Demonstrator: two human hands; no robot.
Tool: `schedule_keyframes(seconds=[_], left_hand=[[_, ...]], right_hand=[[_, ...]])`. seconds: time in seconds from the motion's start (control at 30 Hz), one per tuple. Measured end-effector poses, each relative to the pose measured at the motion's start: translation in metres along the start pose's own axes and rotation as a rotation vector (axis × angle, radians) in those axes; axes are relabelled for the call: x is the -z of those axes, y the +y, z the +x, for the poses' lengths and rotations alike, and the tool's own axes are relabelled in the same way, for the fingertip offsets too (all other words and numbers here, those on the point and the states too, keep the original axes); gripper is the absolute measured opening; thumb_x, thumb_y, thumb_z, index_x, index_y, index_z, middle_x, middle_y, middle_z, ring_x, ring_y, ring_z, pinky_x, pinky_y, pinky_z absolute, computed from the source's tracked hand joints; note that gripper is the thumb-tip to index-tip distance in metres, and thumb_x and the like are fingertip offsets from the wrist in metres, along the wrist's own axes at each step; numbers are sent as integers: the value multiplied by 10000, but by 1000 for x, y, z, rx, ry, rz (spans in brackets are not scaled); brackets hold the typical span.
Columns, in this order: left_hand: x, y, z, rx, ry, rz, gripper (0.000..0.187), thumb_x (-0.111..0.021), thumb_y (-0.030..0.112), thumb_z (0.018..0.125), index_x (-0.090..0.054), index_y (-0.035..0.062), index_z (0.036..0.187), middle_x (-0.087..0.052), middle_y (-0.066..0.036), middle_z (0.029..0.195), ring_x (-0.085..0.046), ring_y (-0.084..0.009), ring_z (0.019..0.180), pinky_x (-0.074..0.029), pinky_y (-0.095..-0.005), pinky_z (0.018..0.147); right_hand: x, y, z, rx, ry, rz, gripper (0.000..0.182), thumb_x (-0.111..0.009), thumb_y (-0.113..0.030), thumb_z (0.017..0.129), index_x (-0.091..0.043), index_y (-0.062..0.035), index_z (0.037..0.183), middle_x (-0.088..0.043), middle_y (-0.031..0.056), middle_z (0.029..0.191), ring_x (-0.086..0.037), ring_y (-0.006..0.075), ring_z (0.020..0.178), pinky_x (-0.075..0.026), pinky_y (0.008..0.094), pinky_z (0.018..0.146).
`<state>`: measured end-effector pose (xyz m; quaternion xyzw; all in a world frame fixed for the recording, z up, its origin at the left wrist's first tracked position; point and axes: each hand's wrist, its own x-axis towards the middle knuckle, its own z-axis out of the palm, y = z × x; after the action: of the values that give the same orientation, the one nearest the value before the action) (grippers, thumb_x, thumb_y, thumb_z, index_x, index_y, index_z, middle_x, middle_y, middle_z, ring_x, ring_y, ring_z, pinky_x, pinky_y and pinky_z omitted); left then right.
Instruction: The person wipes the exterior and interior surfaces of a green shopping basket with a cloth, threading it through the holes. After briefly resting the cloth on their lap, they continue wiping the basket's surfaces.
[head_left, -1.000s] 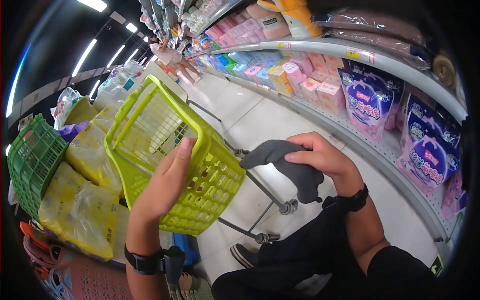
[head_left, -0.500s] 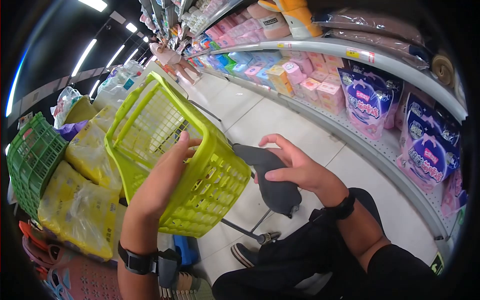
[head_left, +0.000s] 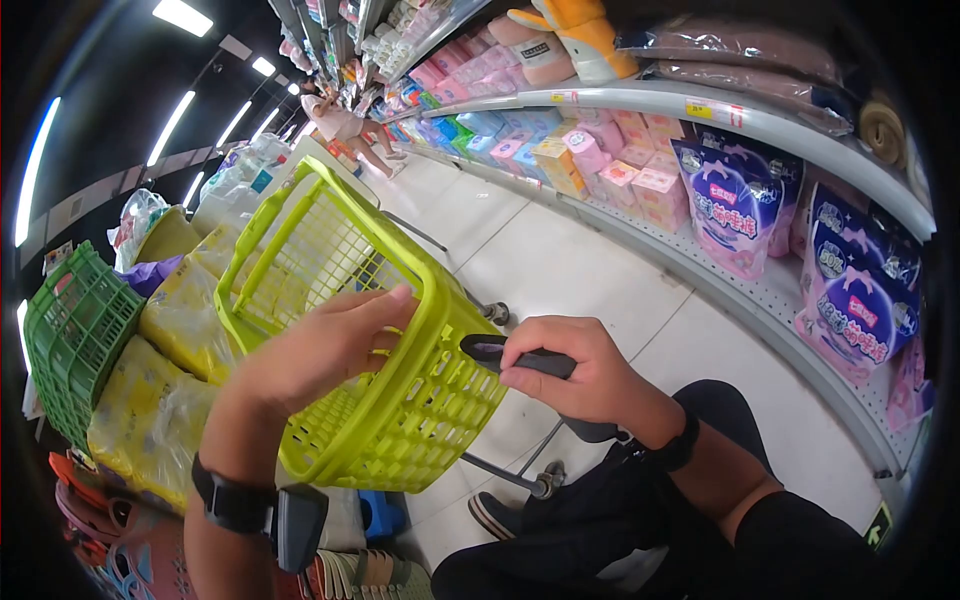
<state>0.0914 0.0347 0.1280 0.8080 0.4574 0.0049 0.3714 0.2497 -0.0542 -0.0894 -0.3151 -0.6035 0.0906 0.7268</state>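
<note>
A lime-green shopping cart basket point(head_left: 420, 400) with perforated walls stands tilted in my view, in front of me. At its near rim hovers my left hand point(head_left: 335, 345), fingers loosely bent and apart, overlapping the basket's inside. My right hand point(head_left: 570, 375) is closed on a dark grey soft item point(head_left: 545, 362), pinched between thumb and fingers just right of the basket. This item is long and limp with an opening at its left end, and its lower part droops behind my hand. Its exact kind cannot be made out.
Shelves on the right hold purple packs point(head_left: 730, 205) and pink boxes point(head_left: 655, 190). Yellow plastic packages point(head_left: 150, 410) and a green crate point(head_left: 80, 335) are stacked at left. A person point(head_left: 345, 125) stands farther down the tiled aisle point(head_left: 490, 215).
My right hand has closed on the grey item near its upper end, and the item's opening has turned toward me. The left hand has shifted slightly, its thumb now over the rim.
</note>
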Motion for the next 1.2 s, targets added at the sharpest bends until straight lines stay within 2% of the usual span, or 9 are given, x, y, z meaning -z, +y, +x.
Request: schedule_keyframes(seconds=[0.17,0.23,0.27,0.37,0.63,0.9,1.0,1.13,1.2], left_hand=[[10,-3,10,-65,-199,95,490,-454,409,1100,-641,7,1310,-716,-73,1100,-654,-119,951,-522,-285,839],[9,-9,8,-132,-174,146,464,-458,389,1100,-666,11,1271,-724,-59,1062,-657,-105,926,-522,-272,815],[7,-12,7,-197,-147,194,443,-463,370,1101,-691,14,1232,-733,-45,1024,-661,-92,900,-523,-260,791],[-1,-26,9,-180,-109,-17,394,-489,315,1093,-720,2,1160,-737,-31,965,-657,-79,837,-522,-255,748],[-17,-26,3,-181,-83,-49,332,-525,230,1064,-707,-34,1152,-719,-43,959,-656,-93,824,-530,-263,741],[-40,-10,-11,-59,-15,-314,266,-588,257,1020,-679,29,1121,-704,-40,957,-671,-110,830,-538,-274,736],[-47,-6,-3,-42,-17,-327,309,-508,240,1036,-688,9,1136,-708,-63,969,-689,-147,819,-554,-296,728],[-52,-2,4,-38,-56,-393,282,-531,243,1030,-691,23,1105,-702,-58,954,-686,-140,808,-550,-293,706],[-51,-4,5,-51,-27,-361,245,-561,223,1021,-700,33,1088,-713,-66,954,-676,-129,780,-542,-290,678]], right_hand=[[-9,-14,2,-270,94,179,208,-771,-51,872,-693,-38,1064,-740,99,947,-692,181,726,-523,279,679],[-12,-6,3,14,128,-106,224,-768,-46,870,-718,-40,1088,-752,119,967,-696,186,695,-532,283,669],[-9,-3,0,29,80,-216,229,-788,-48,847,-745,-49,1073,-750,116,953,-709,194,731,-544,285,680],[-14,-7,0,23,117,-266,209,-821,-58,813,-756,-55,1012,-734,98,907,-714,211,772,-552,287,682],[-27,-12,3,105,205,-366,230,-831,-13,768,-741,-48,977,-695,99,992,-716,225,785,-588,302,706],[-39,-23,8,21,389,-395,170,-797,-7,791,-724,-36,941,-704,100,896,-709,235,717,-558,313,642],[-34,-18,9,22,421,-346,173,-785,-5,808,-725,-26,969,-701,102,908,-703,228,724,-544,308,644],[-15,-15,5,28,315,-314,185,-771,5,825,-725,-5,1004,-678,115,969,-694,223,771,-545,301,690],[-11,-9,6,184,278,-316,190,-757,13,841,-726,10,1028,-645,127,1035,-684,222,825,-548,310,731]])
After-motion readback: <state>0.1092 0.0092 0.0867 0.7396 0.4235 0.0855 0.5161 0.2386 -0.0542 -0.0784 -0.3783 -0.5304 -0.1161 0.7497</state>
